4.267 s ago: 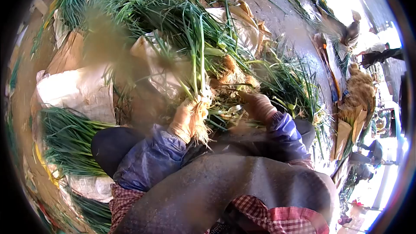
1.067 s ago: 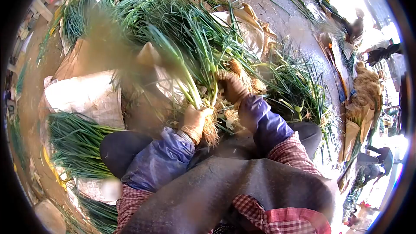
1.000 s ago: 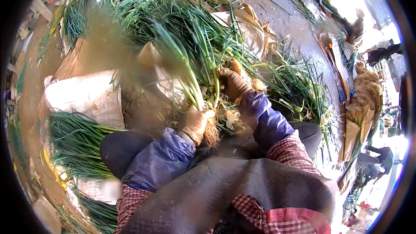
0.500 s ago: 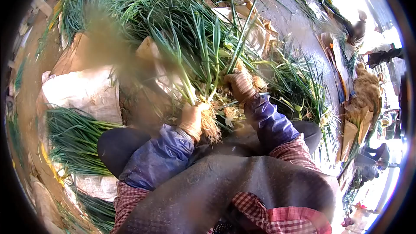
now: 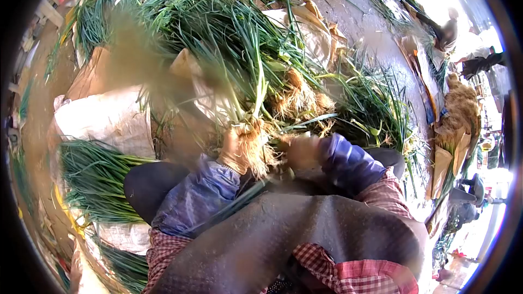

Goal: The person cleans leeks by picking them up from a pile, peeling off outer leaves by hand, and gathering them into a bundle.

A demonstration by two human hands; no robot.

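Observation:
My left hand (image 5: 231, 149) is closed around the lower ends of a few green onions (image 5: 258, 84), their pale roots (image 5: 258, 149) spilling over its inner side and their leaves pointing away from me. Close by on the right, my right hand (image 5: 303, 152) is smeared by motion, with its fingers curled in. A dark green onion stalk (image 5: 239, 201) slants from near it down across the apron on my lap. Both hands wear soiled pale gloves. Just beyond them lies a clump of rooty onion ends (image 5: 299, 98).
A large heap of green onions (image 5: 218, 22) spreads ahead, and a smaller pile (image 5: 376, 106) lies to the right. At left, a neat bundle (image 5: 98, 179) rests by a white sack (image 5: 109, 117). Tan root matter (image 5: 455, 109) sits far right. A blurred smudge covers the left-centre view.
My right hand has come down toward my lap, and the long stalk it held pointing away now lies across the apron. My left hand stays around its onions, roots turned more upward.

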